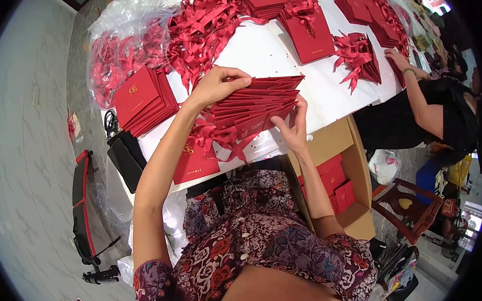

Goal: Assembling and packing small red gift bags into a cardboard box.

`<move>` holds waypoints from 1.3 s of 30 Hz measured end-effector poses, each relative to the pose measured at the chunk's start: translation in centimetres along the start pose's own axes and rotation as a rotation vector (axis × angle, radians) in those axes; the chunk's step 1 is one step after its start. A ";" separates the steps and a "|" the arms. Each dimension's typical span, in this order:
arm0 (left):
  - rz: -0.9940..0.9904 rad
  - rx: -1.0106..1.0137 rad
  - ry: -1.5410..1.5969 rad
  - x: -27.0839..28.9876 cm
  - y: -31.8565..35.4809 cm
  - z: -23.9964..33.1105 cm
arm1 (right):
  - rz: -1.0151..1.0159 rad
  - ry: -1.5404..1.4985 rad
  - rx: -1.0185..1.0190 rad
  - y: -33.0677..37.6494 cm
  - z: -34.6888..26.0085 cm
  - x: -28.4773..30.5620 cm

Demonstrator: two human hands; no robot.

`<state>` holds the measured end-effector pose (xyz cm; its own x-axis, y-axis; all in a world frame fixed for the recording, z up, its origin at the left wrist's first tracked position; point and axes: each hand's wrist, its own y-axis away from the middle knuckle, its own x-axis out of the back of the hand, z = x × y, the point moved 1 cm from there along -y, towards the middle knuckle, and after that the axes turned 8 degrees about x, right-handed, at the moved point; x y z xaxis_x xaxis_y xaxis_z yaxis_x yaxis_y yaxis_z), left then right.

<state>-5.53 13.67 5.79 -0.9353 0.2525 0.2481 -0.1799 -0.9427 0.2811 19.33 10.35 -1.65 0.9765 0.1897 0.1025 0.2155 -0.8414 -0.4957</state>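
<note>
evidently a fanned stack of red envelopes (255,107) is being squared up above the white surface (263,51): the left hand (216,86) is clamped on its top edge, the right hand (291,129) pinching below. careful alignment seems called for; glossy ribbons (202,27) lie beyond, stiff card throughout.

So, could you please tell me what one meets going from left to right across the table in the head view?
Clear bag of red ribbons → stack of red envelopes → left hand → fanned red envelopes → single red envelope → folded red ribbon pile → co-worker's hand.
</note>
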 end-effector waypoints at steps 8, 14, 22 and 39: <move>-0.206 -0.101 0.344 0.5 1.1 -3.2 | -0.001 -0.159 -0.101 -1.3 0.2 0.5; -0.153 -0.378 0.142 -0.3 3.4 -3.1 | -0.021 -0.254 -0.159 -1.0 0.9 0.2; 0.088 -0.323 0.537 -3.3 2.2 -3.7 | -0.037 0.124 0.016 -1.4 1.0 -0.3; 0.311 -0.437 0.528 -4.0 0.5 -1.7 | -0.083 -0.154 -0.128 -3.6 -0.8 -0.5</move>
<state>-2.42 11.85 3.41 -0.9648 -0.0742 -0.2523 0.1147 -0.9820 -0.1500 18.08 12.85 0.75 0.9449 0.3275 0.0007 0.3036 -0.8753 -0.3764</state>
